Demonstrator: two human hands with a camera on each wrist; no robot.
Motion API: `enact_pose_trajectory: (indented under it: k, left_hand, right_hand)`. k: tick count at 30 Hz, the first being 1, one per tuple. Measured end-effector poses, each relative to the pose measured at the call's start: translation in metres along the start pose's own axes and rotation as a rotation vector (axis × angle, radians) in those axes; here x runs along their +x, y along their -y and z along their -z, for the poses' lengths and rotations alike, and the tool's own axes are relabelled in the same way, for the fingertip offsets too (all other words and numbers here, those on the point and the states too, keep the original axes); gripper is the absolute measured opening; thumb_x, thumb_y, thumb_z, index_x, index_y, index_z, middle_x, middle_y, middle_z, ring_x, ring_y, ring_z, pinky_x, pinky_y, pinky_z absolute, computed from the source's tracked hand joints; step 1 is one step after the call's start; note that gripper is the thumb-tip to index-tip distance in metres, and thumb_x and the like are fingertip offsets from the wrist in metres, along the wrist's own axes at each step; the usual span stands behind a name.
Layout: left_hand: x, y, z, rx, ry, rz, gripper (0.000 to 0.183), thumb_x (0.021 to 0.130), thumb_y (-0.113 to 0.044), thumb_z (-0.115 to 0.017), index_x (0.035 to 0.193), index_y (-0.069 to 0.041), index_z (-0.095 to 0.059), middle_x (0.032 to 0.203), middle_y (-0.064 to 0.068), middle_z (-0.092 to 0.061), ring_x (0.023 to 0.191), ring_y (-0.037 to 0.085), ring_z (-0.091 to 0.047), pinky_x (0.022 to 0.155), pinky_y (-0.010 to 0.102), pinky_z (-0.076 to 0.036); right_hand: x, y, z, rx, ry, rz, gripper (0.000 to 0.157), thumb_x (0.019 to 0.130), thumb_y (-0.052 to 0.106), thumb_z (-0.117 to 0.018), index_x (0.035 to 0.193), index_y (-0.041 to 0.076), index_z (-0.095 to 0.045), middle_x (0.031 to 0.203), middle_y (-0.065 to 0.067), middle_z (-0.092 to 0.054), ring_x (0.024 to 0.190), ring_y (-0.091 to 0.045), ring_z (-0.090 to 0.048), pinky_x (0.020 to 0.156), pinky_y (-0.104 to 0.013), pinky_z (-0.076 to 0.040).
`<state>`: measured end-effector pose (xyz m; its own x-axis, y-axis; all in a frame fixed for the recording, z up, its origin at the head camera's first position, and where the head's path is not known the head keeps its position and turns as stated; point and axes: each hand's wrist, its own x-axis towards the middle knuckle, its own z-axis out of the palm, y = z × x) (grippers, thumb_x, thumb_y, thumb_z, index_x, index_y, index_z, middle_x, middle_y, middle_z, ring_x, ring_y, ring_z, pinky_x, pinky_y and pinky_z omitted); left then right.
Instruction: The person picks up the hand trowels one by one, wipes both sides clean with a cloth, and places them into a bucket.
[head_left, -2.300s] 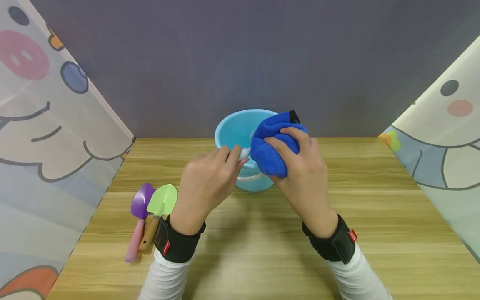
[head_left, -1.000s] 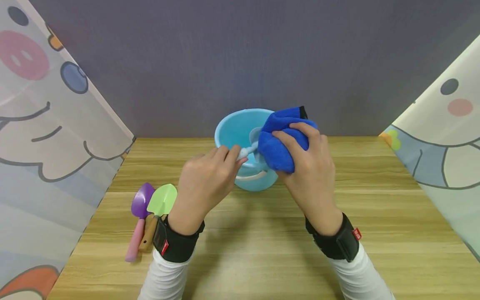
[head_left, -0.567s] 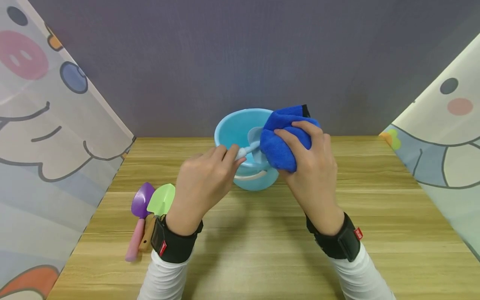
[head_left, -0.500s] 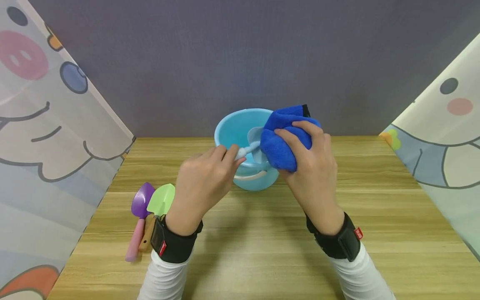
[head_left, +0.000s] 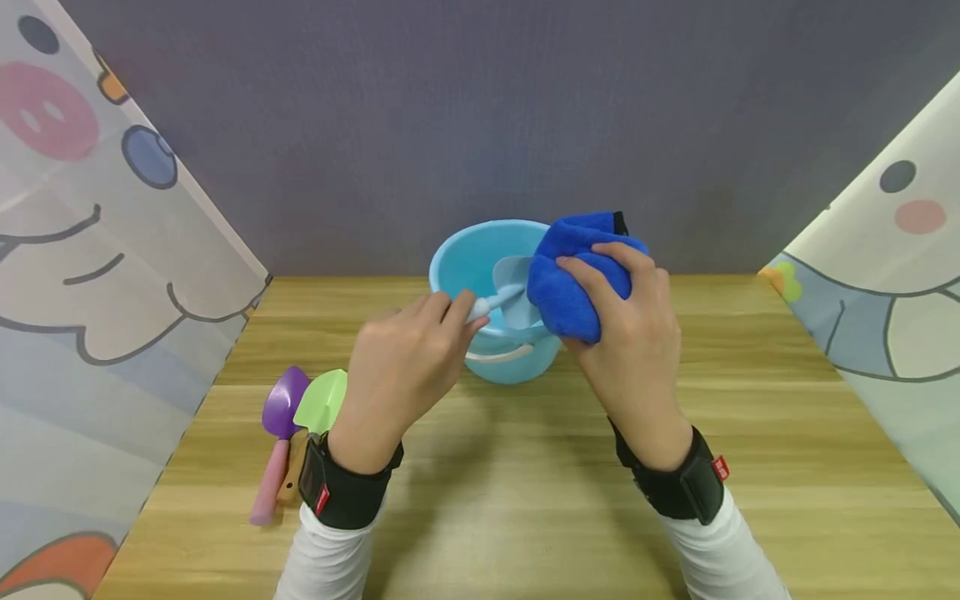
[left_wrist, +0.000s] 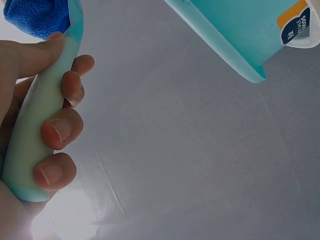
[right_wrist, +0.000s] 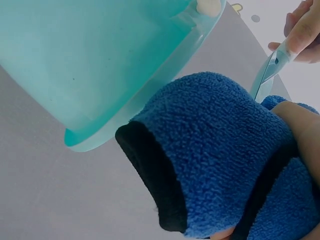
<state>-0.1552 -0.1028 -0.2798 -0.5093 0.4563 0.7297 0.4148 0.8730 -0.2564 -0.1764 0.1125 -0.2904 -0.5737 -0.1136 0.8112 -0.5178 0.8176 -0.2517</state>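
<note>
My left hand (head_left: 408, 358) grips the handle of a light blue toy shovel (head_left: 516, 315), whose blade shows over the mouth of a light blue bucket (head_left: 450, 250). In the left wrist view, fingers and thumb wrap round the pale shovel handle (left_wrist: 42, 105). A blue cloth (head_left: 573, 292) with black edging is bunched in my right hand (head_left: 637, 342), at the right edge of the shovel blade and overlapping the bucket's rim. From the right wrist, the cloth (right_wrist: 220, 145) fills the foreground beside the blade, hiding part of it.
Left on the wooden table (head_left: 517, 500) lie a purple toy shovel (head_left: 285, 404) with a pink handle and a green one (head_left: 321, 402) with a brown handle, partly hidden by my left wrist. A grey wall (head_left: 480, 108) stands behind the bucket; printed cartoon panels flank both sides.
My right hand has moved right and slightly up with the cloth, uncovering the shovel's blade. My left hand has shifted slightly left, still holding the shovel. The bucket stays in place.
</note>
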Motion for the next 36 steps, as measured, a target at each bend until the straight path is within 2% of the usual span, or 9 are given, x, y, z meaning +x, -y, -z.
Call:
enact_pose_trajectory:
  k: [3,18,36]
  left_hand:
    - [-0.0013,-0.0003,0.0002,-0.011,0.000,0.000,0.027,0.095,-0.031,-0.059,0.090,-0.005,-0.066,0.057,0.003,-0.055,0.041,0.015,-0.044,0.032,0.029,-0.032]
    - [0.0022,0.0019,0.0021,-0.012,0.002,-0.006,0.028,0.095,-0.031,-0.059,0.092,-0.004,-0.067,0.057,0.003,-0.054,0.041,0.014,-0.041,0.032,0.028,-0.032]
    - [-0.0026,0.0035,0.0033,-0.014,0.026,0.012,0.027,0.096,-0.031,-0.058,0.088,-0.006,-0.065,0.055,0.003,-0.050,0.041,0.014,-0.039,0.031,0.029,-0.032]
  right_hand:
    - [-0.0011,0.0014,-0.0002,0.014,-0.007,-0.006,0.055,0.065,0.010,-0.087,0.116,0.018,-0.069,0.130,-0.018,-0.055,0.109,-0.047,-0.052,0.082,-0.071,-0.050]
    - [0.0028,-0.0004,0.0015,-0.026,-0.003,0.010,0.054,0.069,0.015,-0.085,0.119,0.018,-0.067,0.131,-0.020,-0.054,0.114,-0.047,-0.050,0.085,-0.069,-0.051]
    - [0.0008,0.0020,-0.0009,0.000,0.004,-0.023,0.061,0.062,0.008,-0.088,0.118,0.018,-0.067,0.132,-0.019,-0.053,0.114,-0.046,-0.051,0.084,-0.072,-0.049]
